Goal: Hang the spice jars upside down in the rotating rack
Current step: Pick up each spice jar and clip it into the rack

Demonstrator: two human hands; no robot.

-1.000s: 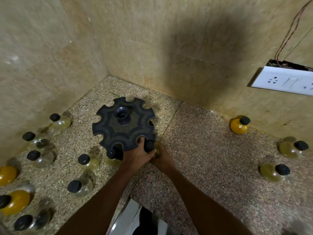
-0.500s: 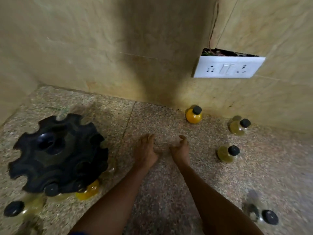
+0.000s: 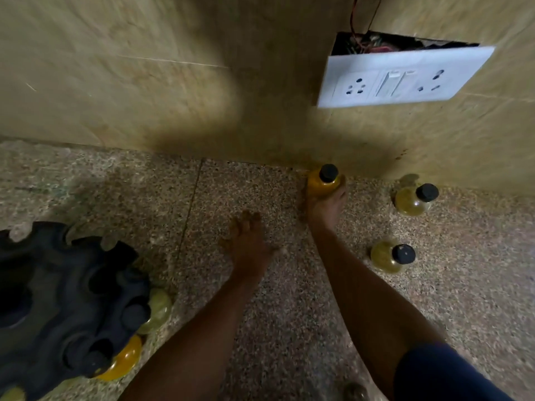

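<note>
Our right hand [image 3: 324,206] reaches to one o'clock, its grip wrapped around the base of an orange jar [image 3: 323,183] that stands upright with its black cap up, at the foot of the wall. Our left hand [image 3: 246,244] hovers flat over the speckled worktop [image 3: 289,314], grip spread and holding nothing. The black rotating rack [image 3: 66,302] sits at eight o'clock with jars showing at its rim. Two greenish jars [image 3: 411,199] [image 3: 388,257] stand at two and three o'clock. A white switchboard [image 3: 402,78] hangs on the wall above.
</note>
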